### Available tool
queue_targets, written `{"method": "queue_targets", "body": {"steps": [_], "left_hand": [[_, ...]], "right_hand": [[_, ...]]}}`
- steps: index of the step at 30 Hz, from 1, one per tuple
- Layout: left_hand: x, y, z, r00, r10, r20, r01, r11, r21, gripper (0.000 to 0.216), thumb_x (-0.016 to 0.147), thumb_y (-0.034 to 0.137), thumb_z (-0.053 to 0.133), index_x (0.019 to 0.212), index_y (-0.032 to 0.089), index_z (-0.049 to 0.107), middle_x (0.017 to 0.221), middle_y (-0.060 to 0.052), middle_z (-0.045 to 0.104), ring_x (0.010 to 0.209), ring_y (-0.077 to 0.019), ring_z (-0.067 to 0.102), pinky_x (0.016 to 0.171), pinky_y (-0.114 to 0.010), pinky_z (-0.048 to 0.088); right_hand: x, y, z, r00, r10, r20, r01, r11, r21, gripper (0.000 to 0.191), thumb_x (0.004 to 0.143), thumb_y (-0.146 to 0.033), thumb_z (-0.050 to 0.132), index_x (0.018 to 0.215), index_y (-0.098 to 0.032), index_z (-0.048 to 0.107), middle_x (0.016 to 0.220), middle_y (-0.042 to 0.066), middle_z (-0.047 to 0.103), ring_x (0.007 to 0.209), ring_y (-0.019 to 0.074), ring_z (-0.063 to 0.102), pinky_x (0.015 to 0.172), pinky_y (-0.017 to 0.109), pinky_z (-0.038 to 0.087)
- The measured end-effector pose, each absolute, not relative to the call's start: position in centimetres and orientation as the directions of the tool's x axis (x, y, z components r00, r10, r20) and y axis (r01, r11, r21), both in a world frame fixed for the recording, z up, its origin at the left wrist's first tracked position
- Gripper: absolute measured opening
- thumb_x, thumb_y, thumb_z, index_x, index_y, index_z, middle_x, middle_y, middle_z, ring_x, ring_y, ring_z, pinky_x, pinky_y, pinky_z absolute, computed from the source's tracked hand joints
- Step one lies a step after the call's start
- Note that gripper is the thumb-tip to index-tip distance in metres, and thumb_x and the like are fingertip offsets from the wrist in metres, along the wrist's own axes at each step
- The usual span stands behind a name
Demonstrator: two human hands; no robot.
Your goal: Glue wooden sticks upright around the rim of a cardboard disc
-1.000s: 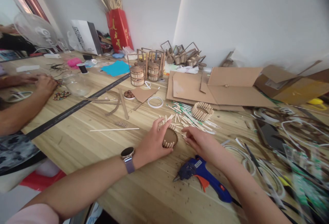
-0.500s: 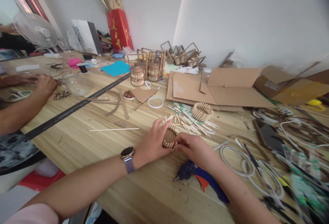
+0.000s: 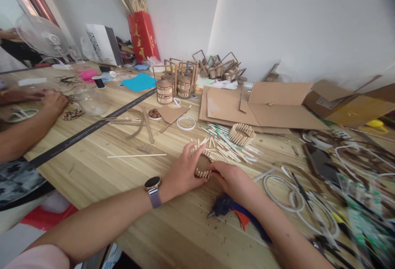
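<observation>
A small round basket [image 3: 203, 173], with a brown cardboard base and short wooden sticks standing around its rim, lies on the table between my hands. My left hand [image 3: 185, 166] curves around its left side, thumb at the near edge and fingers at the far edge. At the right rim, my right hand [image 3: 228, 174] pinches with thumb and forefinger; whether a stick is between them is too small to make out. Cut wooden sticks [image 3: 226, 149] lie scattered just beyond. A similar stick ring [image 3: 242, 134] stands behind them. Below my right hand rests a blue glue gun [image 3: 224, 205].
Cardboard sheets [image 3: 230, 106] lie at the back, beside finished miniature baskets [image 3: 165, 90]. White tubing coils [image 3: 284, 193] and a phone [image 3: 321, 162] crowd the right. A glass jar [image 3: 91, 101] and a co-worker's hand [image 3: 54, 100] are at left. One long thin stick [image 3: 137, 156] lies left of my hands.
My right hand has shifted slightly left along the basket's near right rim. My left hand stays in place around the basket.
</observation>
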State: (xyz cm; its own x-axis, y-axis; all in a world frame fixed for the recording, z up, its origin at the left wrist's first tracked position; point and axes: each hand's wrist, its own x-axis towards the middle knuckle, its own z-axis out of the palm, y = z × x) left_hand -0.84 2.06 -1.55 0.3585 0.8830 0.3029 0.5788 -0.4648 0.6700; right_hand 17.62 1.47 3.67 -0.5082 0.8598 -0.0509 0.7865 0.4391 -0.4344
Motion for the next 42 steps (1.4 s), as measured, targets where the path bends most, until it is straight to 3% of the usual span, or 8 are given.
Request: {"method": "queue_targets", "body": {"steps": [23, 30, 33, 36, 39, 42], "left_hand": [[-0.9, 2.1, -1.5, 0.385, 0.870, 0.307, 0.551, -0.483, 0.680, 0.100, 0.067, 0.019, 0.079, 0.149, 0.032, 0.022, 0.148, -0.013, 0.024, 0.135, -0.0349, 0.036, 0.108, -0.055, 0.040], [-0.9, 2.1, -1.2, 0.386, 0.878, 0.282, 0.556, -0.465, 0.688, 0.099, 0.067, 0.018, 0.080, 0.148, 0.029, 0.025, 0.147, -0.014, 0.025, 0.135, -0.0349, 0.035, 0.109, -0.055, 0.040], [-1.0, 2.1, -1.0, 0.394, 0.876, 0.278, 0.551, -0.467, 0.692, 0.097, 0.068, 0.017, 0.078, 0.148, 0.028, 0.025, 0.148, -0.014, 0.024, 0.136, -0.0336, 0.035, 0.110, -0.053, 0.040], [-1.1, 2.0, -0.9, 0.392, 0.880, 0.267, 0.547, -0.457, 0.701, 0.096, 0.069, 0.014, 0.074, 0.148, 0.030, 0.024, 0.149, -0.013, 0.021, 0.137, -0.0331, 0.034, 0.110, -0.052, 0.039], [-1.2, 1.8, -0.8, 0.387, 0.882, 0.270, 0.557, -0.457, 0.693, 0.092, 0.070, 0.010, 0.070, 0.147, 0.029, 0.025, 0.151, -0.013, 0.018, 0.140, -0.0336, 0.030, 0.113, -0.053, 0.036], [-1.3, 1.7, -0.7, 0.399, 0.870, 0.289, 0.560, -0.481, 0.675, 0.086, 0.072, 0.008, 0.065, 0.146, 0.028, 0.028, 0.151, -0.013, 0.017, 0.143, -0.0328, 0.025, 0.117, -0.053, 0.030]], "right_hand": [[17.1, 1.1, 3.2, -0.441, 0.895, -0.067, 0.830, 0.379, -0.410, 0.015, 0.089, -0.010, 0.048, 0.094, -0.018, 0.060, 0.091, 0.007, 0.071, 0.084, 0.0193, 0.067, 0.071, 0.025, 0.045], [17.2, 1.1, 3.3, -0.480, 0.875, -0.067, 0.816, 0.418, -0.399, 0.017, 0.089, -0.010, 0.049, 0.095, -0.017, 0.063, 0.095, 0.008, 0.071, 0.088, 0.0197, 0.067, 0.076, 0.027, 0.046], [17.7, 0.9, 3.6, -0.518, 0.855, -0.029, 0.786, 0.463, -0.409, 0.026, 0.088, -0.012, 0.050, 0.112, -0.017, 0.061, 0.104, 0.009, 0.070, 0.094, 0.0209, 0.066, 0.079, 0.028, 0.047], [18.6, 0.5, 4.3, -0.513, 0.858, 0.036, 0.773, 0.480, -0.415, 0.036, 0.089, -0.016, 0.050, 0.125, -0.017, 0.055, 0.101, 0.009, 0.070, 0.086, 0.0203, 0.066, 0.073, 0.028, 0.047], [20.1, -0.3, 4.9, -0.466, 0.884, 0.033, 0.820, 0.446, -0.360, 0.016, 0.090, -0.021, 0.048, 0.099, -0.021, 0.062, 0.084, 0.005, 0.069, 0.072, 0.0189, 0.064, 0.064, 0.027, 0.044], [21.8, -1.4, 5.1, -0.421, 0.906, -0.033, 0.869, 0.393, -0.299, 0.020, 0.093, -0.030, 0.046, 0.080, -0.022, 0.059, 0.076, 0.004, 0.068, 0.067, 0.0191, 0.062, 0.059, 0.027, 0.041]]}}
